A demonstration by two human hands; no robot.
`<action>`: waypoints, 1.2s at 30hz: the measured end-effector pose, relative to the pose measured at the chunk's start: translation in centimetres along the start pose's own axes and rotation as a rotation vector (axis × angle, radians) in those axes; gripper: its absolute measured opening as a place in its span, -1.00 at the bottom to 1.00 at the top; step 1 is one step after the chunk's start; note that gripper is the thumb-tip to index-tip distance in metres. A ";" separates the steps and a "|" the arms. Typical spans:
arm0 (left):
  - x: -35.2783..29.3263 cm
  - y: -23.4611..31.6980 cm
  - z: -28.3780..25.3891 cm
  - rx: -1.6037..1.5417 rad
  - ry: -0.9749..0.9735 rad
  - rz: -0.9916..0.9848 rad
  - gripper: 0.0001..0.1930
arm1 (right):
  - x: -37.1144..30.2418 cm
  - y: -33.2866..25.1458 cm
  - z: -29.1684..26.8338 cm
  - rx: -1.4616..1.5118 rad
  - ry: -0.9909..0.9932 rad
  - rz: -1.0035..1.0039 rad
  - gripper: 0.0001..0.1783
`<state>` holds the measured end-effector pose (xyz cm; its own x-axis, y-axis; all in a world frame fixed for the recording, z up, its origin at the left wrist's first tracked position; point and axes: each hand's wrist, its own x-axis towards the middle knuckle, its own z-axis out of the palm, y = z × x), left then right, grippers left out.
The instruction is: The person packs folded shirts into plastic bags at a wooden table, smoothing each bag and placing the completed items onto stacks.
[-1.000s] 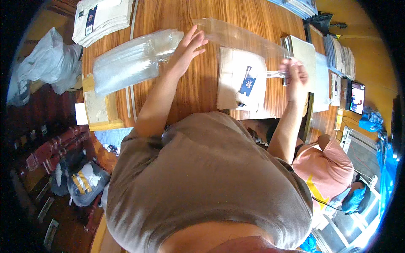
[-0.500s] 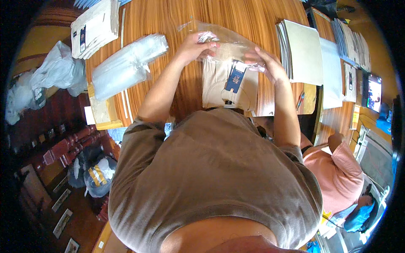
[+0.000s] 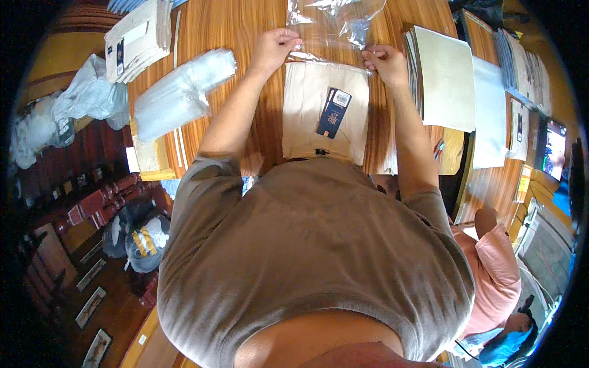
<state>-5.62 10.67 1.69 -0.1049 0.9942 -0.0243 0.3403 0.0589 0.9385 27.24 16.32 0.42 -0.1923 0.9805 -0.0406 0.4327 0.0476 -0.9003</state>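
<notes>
At the top centre of the frame, a clear, glossy, wrinkled plastic bag (image 3: 331,30) was held between two bare hands. Its left near corner was pinched between the thumb and fingers of the left hand (image 3: 277,48), and its right near corner was gripped likewise by the right hand (image 3: 388,61). Bright streaks were reflected from its film, and the wood grain was seen through it. Its near edge was stretched across the frame, sloping slightly down to the right; the rest was pointed toward the top, where it was cut off by the frame, so its long axis could not be judged. Just below, a flat, folded, cream cloth garment (image 3: 300,113) was laid on the brown, wood-grained table (image 3: 264,132), with its longer visible side directed up and down the frame. On it, a narrow, navy, rectangular card tag (image 3: 333,113) was tilted, its white-labelled end pointed up and slightly right. A rumpled pile of clear plastic sleeves (image 3: 178,92) was placed at left.
</notes>
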 end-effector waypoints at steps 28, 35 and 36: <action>-6.0 -1.2 -2.9 -0.361 -0.144 -0.546 -0.66 | -4.5 0.5 0.4 0.449 -0.108 0.474 -0.66; -7.4 -2.2 -3.1 -0.410 -0.167 -0.487 -0.64 | -5.3 0.5 0.3 0.485 -0.125 0.482 -0.67; -7.7 -2.4 -3.2 -0.394 -0.169 -0.486 -0.64 | -5.6 0.3 0.3 0.469 -0.125 0.472 -0.67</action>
<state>-8.64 2.57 0.73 -0.0016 0.8649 -0.5019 -0.0804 0.5002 0.8622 28.19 10.74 0.22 -0.1894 0.8451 -0.5000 0.0723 -0.4958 -0.8654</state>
